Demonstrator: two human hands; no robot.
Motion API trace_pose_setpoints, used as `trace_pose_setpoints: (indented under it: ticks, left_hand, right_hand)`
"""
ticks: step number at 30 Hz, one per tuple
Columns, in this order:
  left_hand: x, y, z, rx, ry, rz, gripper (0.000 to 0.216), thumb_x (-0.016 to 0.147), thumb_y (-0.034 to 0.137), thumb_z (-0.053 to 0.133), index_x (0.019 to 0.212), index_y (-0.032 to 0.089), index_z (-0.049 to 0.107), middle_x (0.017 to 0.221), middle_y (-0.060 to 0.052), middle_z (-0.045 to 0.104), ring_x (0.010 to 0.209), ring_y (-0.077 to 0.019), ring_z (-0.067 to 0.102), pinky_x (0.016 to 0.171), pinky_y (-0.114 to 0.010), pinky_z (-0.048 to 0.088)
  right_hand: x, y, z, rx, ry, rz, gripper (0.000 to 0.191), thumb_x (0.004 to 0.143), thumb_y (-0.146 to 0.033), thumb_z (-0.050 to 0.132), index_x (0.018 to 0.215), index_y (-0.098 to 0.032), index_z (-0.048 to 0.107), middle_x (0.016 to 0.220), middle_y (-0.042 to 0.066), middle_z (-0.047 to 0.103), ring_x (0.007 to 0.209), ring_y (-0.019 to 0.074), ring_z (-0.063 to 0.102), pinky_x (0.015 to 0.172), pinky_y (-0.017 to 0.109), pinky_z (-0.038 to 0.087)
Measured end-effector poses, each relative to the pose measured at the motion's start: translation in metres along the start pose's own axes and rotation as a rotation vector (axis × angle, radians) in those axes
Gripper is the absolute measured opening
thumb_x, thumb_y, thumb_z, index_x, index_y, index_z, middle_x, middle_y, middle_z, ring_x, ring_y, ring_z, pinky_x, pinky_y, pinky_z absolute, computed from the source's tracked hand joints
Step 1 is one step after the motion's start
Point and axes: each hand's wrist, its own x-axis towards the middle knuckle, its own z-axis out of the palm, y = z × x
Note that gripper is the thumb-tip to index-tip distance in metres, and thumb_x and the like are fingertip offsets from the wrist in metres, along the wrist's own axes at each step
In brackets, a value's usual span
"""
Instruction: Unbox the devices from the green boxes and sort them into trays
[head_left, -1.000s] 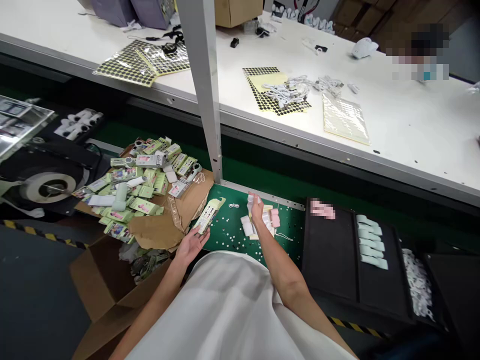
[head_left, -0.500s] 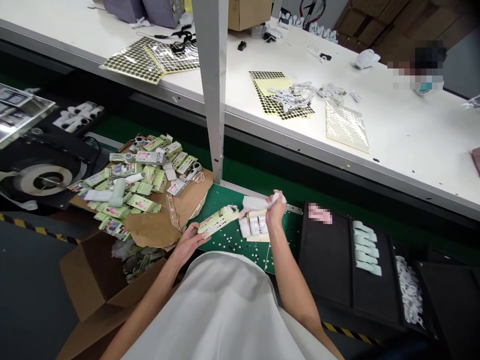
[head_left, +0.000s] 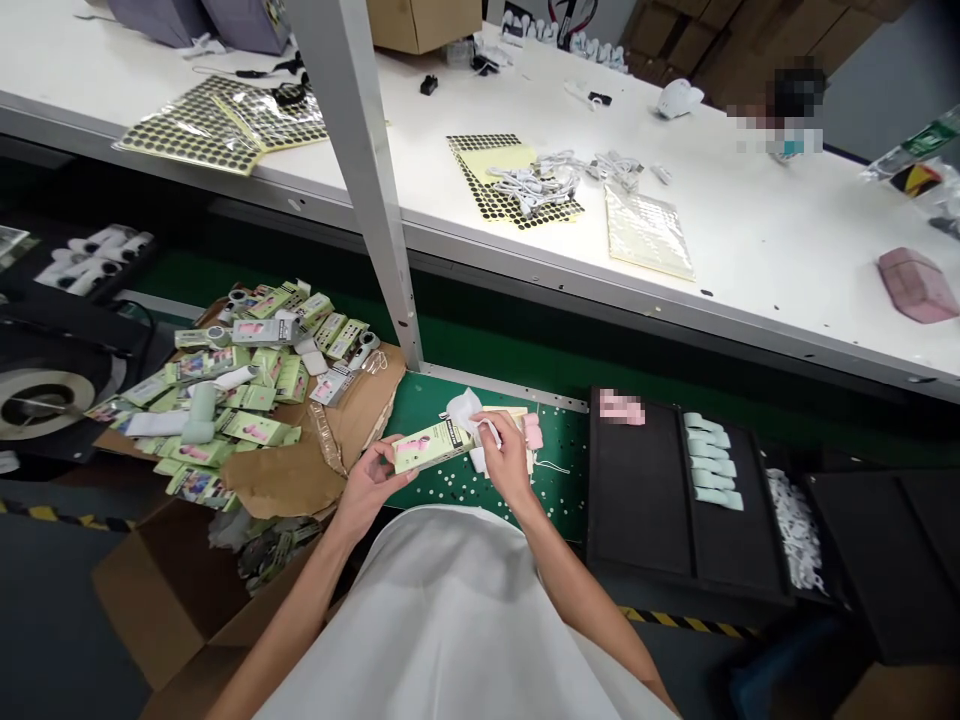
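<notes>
My left hand [head_left: 371,482] is closed around the lower left end of a pale green and white printed box [head_left: 424,450], which it holds tilted over the green work surface. At the box's right end my right hand [head_left: 506,458] pinches a crumpled, whitish translucent plastic bag [head_left: 463,406]. The bag's contents, if any, cannot be made out. Beside my right hand, a pink item [head_left: 533,431] lies on the green mat [head_left: 559,440] near a white cord [head_left: 553,466]. White items partly show under the right hand.
Left, green boxes [head_left: 255,428] and handheld devices are heaped on torn cardboard [head_left: 277,482], above an open carton [head_left: 150,570]. Right, black trays [head_left: 641,500] hold mint-green pieces [head_left: 712,460] and white cables [head_left: 795,530]. A metal post [head_left: 367,170] and a white shelf [head_left: 480,220] stand ahead.
My right hand has moved left and down, bringing the whitish bag to the box's right end. The box has turned to show a different face. The view has shifted right.
</notes>
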Motion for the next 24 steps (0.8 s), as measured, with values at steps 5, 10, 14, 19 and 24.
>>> trace_pose_setpoints:
  ticks: [5,10,14,19,24]
  left_hand:
    - [-0.010,0.003,0.002,0.074,-0.007,0.075,0.049,0.063,0.042,0.090,0.074,0.020,0.047,0.124,-0.012,0.061,0.113,-0.0247,0.064,0.091,-0.035,0.056]
    - [-0.020,0.000,-0.016,0.193,-0.097,0.041,0.047,0.069,0.044,0.087,0.073,0.021,0.046,0.124,-0.012,0.059,0.111,-0.0241,0.065,0.090,-0.034,0.057]
    - [-0.022,-0.007,-0.033,0.280,-0.112,0.001,0.050,0.067,0.050,0.086,0.071,0.021,0.045,0.124,-0.014,0.060,0.109,-0.0253,0.065,0.087,-0.034,0.058]
    - [-0.023,-0.011,-0.030,0.318,-0.149,-0.063,0.053,0.066,0.050,0.085,0.070,0.023,0.040,0.121,-0.014,0.065,0.108,-0.0275,0.065,0.087,-0.036,0.056]
    - [-0.028,-0.016,-0.021,0.557,-0.279,-0.086,0.038,0.066,0.037,0.081,0.090,0.023,0.055,0.111,-0.007,0.070,0.096,-0.0245,0.066,0.085,-0.034,0.054]
  right_hand:
    - [-0.015,0.012,-0.019,-0.168,-0.247,0.099,0.028,0.089,-0.027,0.053,0.108,-0.023,0.074,0.102,0.006,0.076,0.093,0.0238,0.069,0.089,0.036,0.051]
    - [-0.033,0.032,-0.017,-0.052,-0.471,0.193,0.046,0.081,-0.015,0.054,0.124,-0.020,0.070,0.127,0.010,0.070,0.116,0.0243,0.065,0.102,0.039,0.049]
    - [-0.042,0.031,-0.011,0.235,-0.688,0.307,0.065,0.073,-0.008,0.053,0.135,-0.025,0.062,0.142,0.005,0.061,0.129,0.0206,0.058,0.112,0.038,0.042]
    - [-0.047,0.013,-0.003,0.586,-0.899,0.391,0.071,0.067,-0.006,0.053,0.133,-0.031,0.061,0.136,-0.001,0.065,0.132,0.0182,0.055,0.116,0.038,0.037]
    - [-0.056,0.012,0.021,0.323,-0.951,0.471,0.037,0.078,-0.009,0.056,0.108,-0.024,0.072,0.105,-0.001,0.075,0.105,0.0190,0.066,0.098,0.033,0.052]
